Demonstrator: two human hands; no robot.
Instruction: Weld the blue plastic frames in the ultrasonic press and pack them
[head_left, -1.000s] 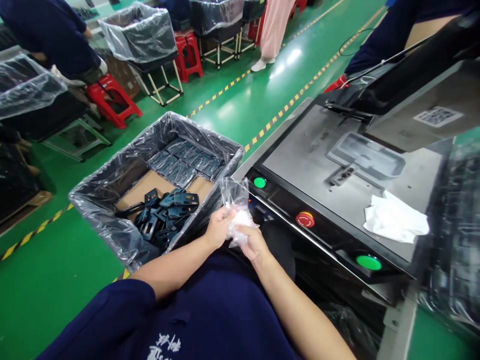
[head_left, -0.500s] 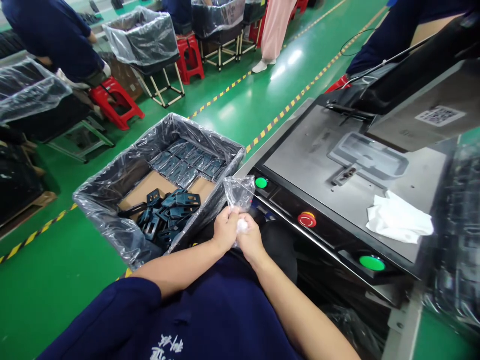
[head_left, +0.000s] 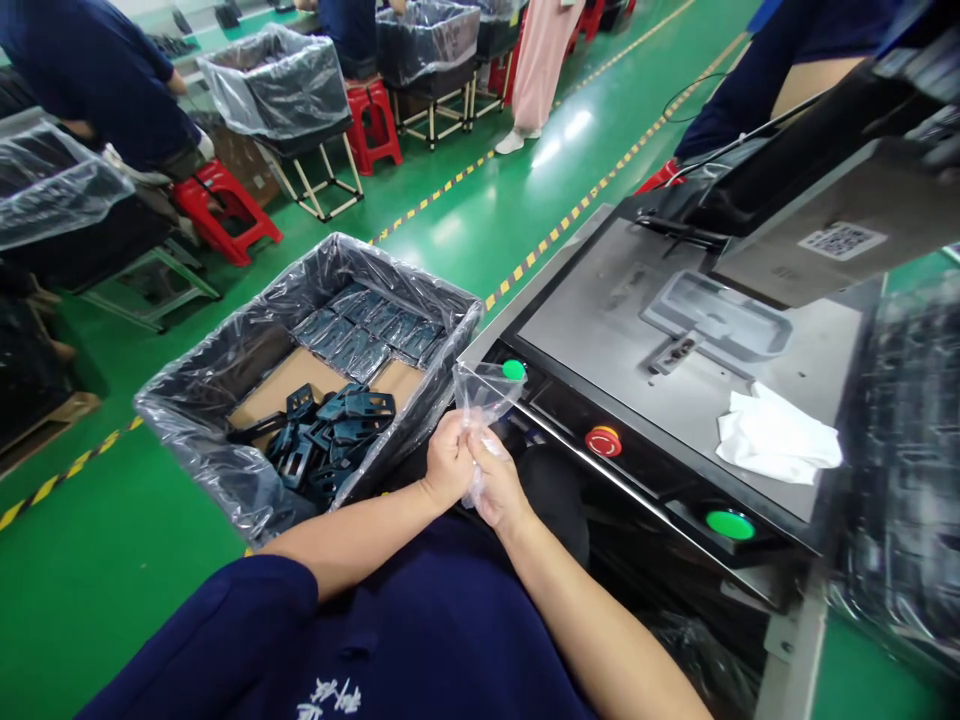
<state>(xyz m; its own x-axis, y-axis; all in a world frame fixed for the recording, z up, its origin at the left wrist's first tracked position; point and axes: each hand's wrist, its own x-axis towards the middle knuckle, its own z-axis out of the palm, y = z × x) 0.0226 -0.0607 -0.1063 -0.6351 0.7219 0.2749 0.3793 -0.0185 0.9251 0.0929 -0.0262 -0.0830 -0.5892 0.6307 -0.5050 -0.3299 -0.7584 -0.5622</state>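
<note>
A clear plastic bag (head_left: 487,390) is gripped between my two hands, just in front of my body. Closed around its left side is my left hand (head_left: 450,460). My right hand (head_left: 498,482) pinches it from the right, close against the left. The bag's wide end flares out above the fingers, and a crumpled part hangs below them. To the left, a crate lined with clear plastic (head_left: 187,455) holds a heap of dark plastic parts (head_left: 334,430) and rows of bagged dark parts (head_left: 352,335) on cardboard.
A metal-topped machine (head_left: 570,320) stands at my right, with green buttons (head_left: 730,525), a red stop button (head_left: 603,441) and a white cloth (head_left: 780,437). Its raised head overhangs the plate. Co-workers, red stools (head_left: 225,210) and lined bins (head_left: 277,85) are farther off.
The bag's flared end has tipped to the right and spread a little. My right hand has shifted its grip, and a white crumpled bit between the hands no longer shows. The view has moved slightly.
</note>
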